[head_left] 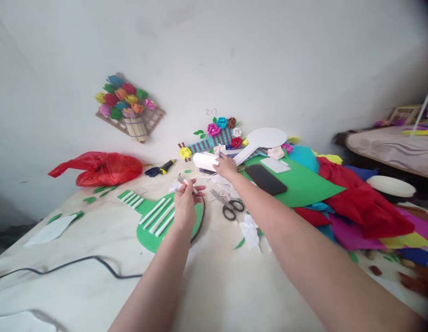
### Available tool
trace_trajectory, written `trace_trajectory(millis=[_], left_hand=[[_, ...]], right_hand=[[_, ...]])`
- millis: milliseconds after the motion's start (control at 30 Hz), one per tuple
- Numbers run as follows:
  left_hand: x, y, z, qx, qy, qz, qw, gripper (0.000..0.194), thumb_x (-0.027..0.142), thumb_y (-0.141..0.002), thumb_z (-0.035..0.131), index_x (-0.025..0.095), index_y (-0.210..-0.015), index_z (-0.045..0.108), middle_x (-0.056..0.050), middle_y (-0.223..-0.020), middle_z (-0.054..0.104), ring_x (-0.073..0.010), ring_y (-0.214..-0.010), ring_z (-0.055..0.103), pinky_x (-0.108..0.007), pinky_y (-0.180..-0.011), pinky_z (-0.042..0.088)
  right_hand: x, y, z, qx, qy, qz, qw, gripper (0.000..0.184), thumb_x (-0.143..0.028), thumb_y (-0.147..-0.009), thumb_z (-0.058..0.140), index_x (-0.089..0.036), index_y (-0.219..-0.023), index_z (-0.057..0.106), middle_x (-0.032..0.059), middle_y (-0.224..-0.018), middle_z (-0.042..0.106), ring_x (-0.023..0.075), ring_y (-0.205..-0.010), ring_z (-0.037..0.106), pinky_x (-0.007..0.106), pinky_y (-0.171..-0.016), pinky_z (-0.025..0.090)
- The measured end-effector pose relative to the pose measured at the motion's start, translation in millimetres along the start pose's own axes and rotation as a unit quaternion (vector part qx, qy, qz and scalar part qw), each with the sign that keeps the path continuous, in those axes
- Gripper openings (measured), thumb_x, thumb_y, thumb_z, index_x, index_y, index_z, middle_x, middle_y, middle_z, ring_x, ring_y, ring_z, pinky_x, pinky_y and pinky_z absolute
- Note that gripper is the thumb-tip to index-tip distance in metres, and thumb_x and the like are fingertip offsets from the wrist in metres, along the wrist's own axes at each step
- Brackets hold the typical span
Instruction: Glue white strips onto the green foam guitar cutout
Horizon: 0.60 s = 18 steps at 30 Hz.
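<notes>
- One small white piece [186,182] is pinched between the fingers of the left hand [185,202].
- Farther back, the right hand [226,167] closes on the end of a white paper roll [204,161].
- Beside the left hand, partly behind its forearm, a green cutout [144,237] bears white strips [152,211].
- Between the forearms lie scissors [226,202].
- Right of them, a phone [265,179] rests on a green sheet [310,186].
</notes>
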<state>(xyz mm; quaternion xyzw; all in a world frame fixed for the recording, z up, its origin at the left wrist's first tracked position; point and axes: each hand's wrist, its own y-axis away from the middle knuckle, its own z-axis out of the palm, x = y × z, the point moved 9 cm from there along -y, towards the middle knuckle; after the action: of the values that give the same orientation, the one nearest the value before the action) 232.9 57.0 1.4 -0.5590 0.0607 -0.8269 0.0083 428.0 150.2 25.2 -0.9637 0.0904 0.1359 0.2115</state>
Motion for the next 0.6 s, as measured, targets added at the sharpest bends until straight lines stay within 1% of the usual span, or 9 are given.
trace_trajectory(millis=[100,200,267,333,400,467,533,567,600], left_hand=[[-4.5,-2.3,-5.8,0.007,-0.008,-0.013,1.000,0.042,0.047,-0.070,0.059,0.012,-0.093,0.055,-0.005,-0.067,0.064,-0.0080,-0.048,0.053,-0.017,-0.043,0.035],[-7.3,-5.1,-9.8,0.016,-0.009,-0.022,1.000,0.044,0.048,-0.069,0.059,0.012,-0.094,0.055,-0.006,-0.067,0.064,-0.0082,-0.048,0.053,-0.018,-0.043,0.035],[-7.9,-6.8,-9.6,0.013,-0.006,-0.023,1.000,0.044,0.048,-0.069,0.059,0.012,-0.093,0.055,-0.006,-0.067,0.065,-0.0082,-0.048,0.053,-0.018,-0.043,0.036],[-8.3,-8.2,-8.7,0.009,-0.005,-0.025,1.000,0.044,0.049,-0.069,0.059,0.012,-0.093,0.055,-0.006,-0.067,0.065,-0.0083,-0.048,0.053,-0.018,-0.043,0.036],[-8.0,-9.0,-7.7,0.008,-0.006,-0.024,1.000,0.044,0.048,-0.069,0.059,0.012,-0.093,0.055,-0.006,-0.066,0.064,-0.0083,-0.047,0.053,-0.018,-0.042,0.035],[-7.2,-8.9,-6.3,0.006,-0.004,-0.023,1.000,0.044,0.048,-0.068,0.060,0.012,-0.093,0.054,-0.006,-0.065,0.065,-0.0083,-0.046,0.052,-0.018,-0.042,0.035],[-6.6,-7.7,-4.1,0.003,-0.002,-0.024,1.000,0.044,0.047,-0.068,0.060,0.011,-0.093,0.054,-0.006,-0.065,0.065,-0.0083,-0.046,0.052,-0.018,-0.042,0.034],[-6.4,-6.7,-2.9,0.001,-0.002,-0.026,1.000,0.043,0.046,-0.068,0.060,0.012,-0.093,0.054,-0.006,-0.065,0.064,-0.0083,-0.046,0.052,-0.018,-0.042,0.035],[-6.3,-5.7,-1.7,-0.002,-0.003,-0.028,1.000,0.043,0.046,-0.068,0.060,0.012,-0.093,0.054,-0.006,-0.064,0.064,-0.0083,-0.046,0.052,-0.018,-0.042,0.035]], right_hand=[[1.1,-18.5,12.6,-0.032,-0.003,0.002,0.999,0.045,-0.047,-0.081,0.041,-0.025,-0.118,0.054,0.0043,-0.141,0.031,0.0270,-0.120,0.036,0.039,-0.098,0.027],[-1.0,-32.7,24.2,-0.062,-0.002,-0.009,0.998,0.047,-0.047,-0.083,0.035,-0.024,-0.120,0.053,0.0048,-0.140,0.033,0.0283,-0.122,0.034,0.043,-0.098,0.026],[-1.9,-39.2,24.6,-0.054,-0.008,-0.014,0.998,0.046,-0.041,-0.085,0.032,-0.022,-0.121,0.051,0.0047,-0.139,0.035,0.0280,-0.122,0.034,0.043,-0.098,0.027],[1.0,-43.6,18.9,-0.028,-0.026,-0.005,0.999,0.045,-0.037,-0.086,0.031,-0.019,-0.123,0.049,0.0055,-0.139,0.034,0.0264,-0.121,0.035,0.040,-0.098,0.028],[10.1,-45.4,11.4,-0.003,-0.059,0.025,0.998,0.047,-0.036,-0.087,0.028,-0.015,-0.125,0.047,0.0079,-0.140,0.032,0.0234,-0.121,0.037,0.035,-0.098,0.029],[22.2,-44.3,7.2,-0.001,-0.084,0.061,0.995,0.048,-0.038,-0.088,0.026,-0.014,-0.124,0.048,0.0103,-0.138,0.035,0.0216,-0.120,0.039,0.034,-0.098,0.029],[36.2,-39.3,5.1,-0.009,-0.074,0.103,0.992,0.046,-0.039,-0.086,0.030,-0.014,-0.116,0.055,0.0127,-0.128,0.046,0.0244,-0.115,0.043,0.040,-0.097,0.027],[44.1,-35.4,2.6,-0.003,-0.056,0.130,0.990,0.044,-0.039,-0.084,0.034,-0.013,-0.111,0.058,0.0146,-0.123,0.050,0.0274,-0.114,0.044,0.044,-0.096,0.026],[51.8,-30.6,-1.4,0.012,-0.034,0.160,0.986,0.041,-0.038,-0.082,0.039,-0.012,-0.107,0.061,0.0168,-0.122,0.051,0.0306,-0.114,0.042,0.047,-0.096,0.024]])
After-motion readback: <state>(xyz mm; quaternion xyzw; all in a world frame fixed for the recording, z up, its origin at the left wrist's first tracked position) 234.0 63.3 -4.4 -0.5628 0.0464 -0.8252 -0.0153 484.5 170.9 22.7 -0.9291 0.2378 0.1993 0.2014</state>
